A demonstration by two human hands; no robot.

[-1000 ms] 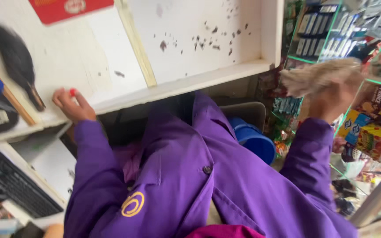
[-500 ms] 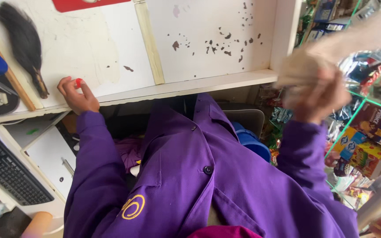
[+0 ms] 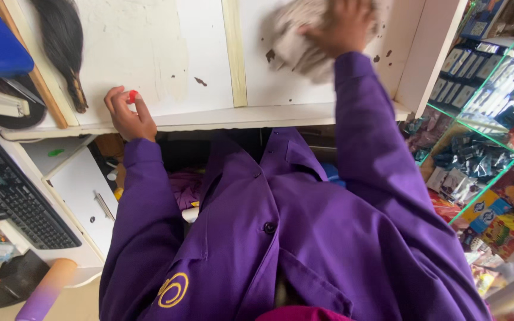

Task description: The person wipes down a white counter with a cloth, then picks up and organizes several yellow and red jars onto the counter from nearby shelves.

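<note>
A crumpled grey cloth (image 3: 295, 38) is being pressed against the white counter (image 3: 179, 65) at the top centre of the frame by the right hand (image 3: 343, 24), fingers curled down onto it (the picture is blurred there). Near the counter's front edge at the left, a small red object (image 3: 132, 95) is being pinched in the fingertips of the left hand (image 3: 127, 116) — a black brush (image 3: 60, 41) is lying just beyond, at the upper left.

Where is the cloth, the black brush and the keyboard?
cloth (image 3: 292, 41), head view, on its crumpled middle
black brush (image 3: 60, 35), head view, on its bristles
keyboard (image 3: 22, 199), head view, on its keys
</note>
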